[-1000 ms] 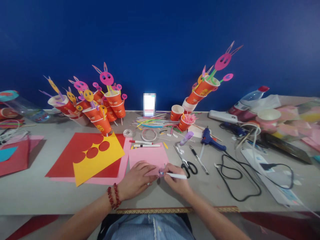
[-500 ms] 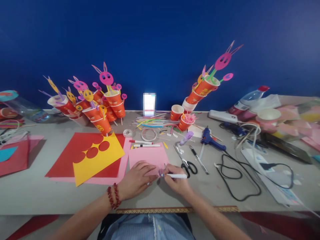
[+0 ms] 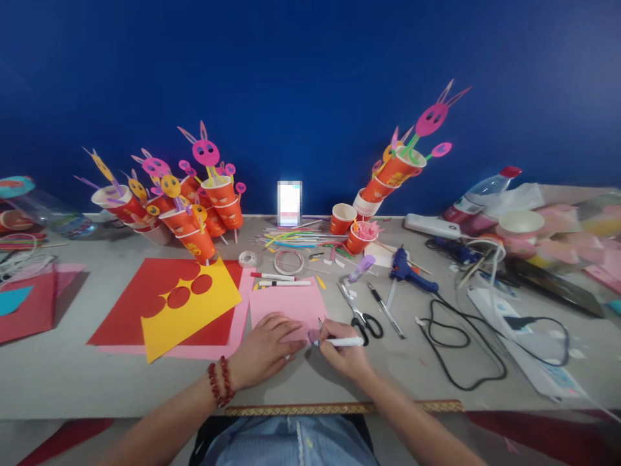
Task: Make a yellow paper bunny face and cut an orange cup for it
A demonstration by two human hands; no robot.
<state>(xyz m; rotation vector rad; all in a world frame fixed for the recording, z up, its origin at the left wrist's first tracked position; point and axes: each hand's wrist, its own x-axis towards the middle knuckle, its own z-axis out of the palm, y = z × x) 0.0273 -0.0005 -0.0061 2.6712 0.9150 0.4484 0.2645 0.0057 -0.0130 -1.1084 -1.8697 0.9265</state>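
My left hand (image 3: 268, 346) lies on a sheet of pink paper (image 3: 290, 299) with its fingers stretched out, pressing on its lower left part. A small whitish thing shows by its thumb, too little to name. In my right hand (image 3: 342, 353) is a white marker (image 3: 348, 342), held in a writing grip. Its tip points left and meets the paper beside a small purple-blue mark (image 3: 314, 336). A red-and-white marker (image 3: 274, 276) and a black-and-white marker (image 3: 286, 283) lie just beyond the sheet.
Yellow cardboard (image 3: 191, 314) with round cut-outs overlaps red sheets (image 3: 121, 304) at left. Black-handled scissors (image 3: 366, 323), a pen (image 3: 387, 310) and a blue glue gun (image 3: 412, 273) with a trailing cord lie right. Orange paper-cup figures (image 3: 223, 197) and a lit phone (image 3: 290, 202) stand behind.
My right hand and the marker have shifted very slightly at the purple-blue mark. My left hand stays in place on the paper.
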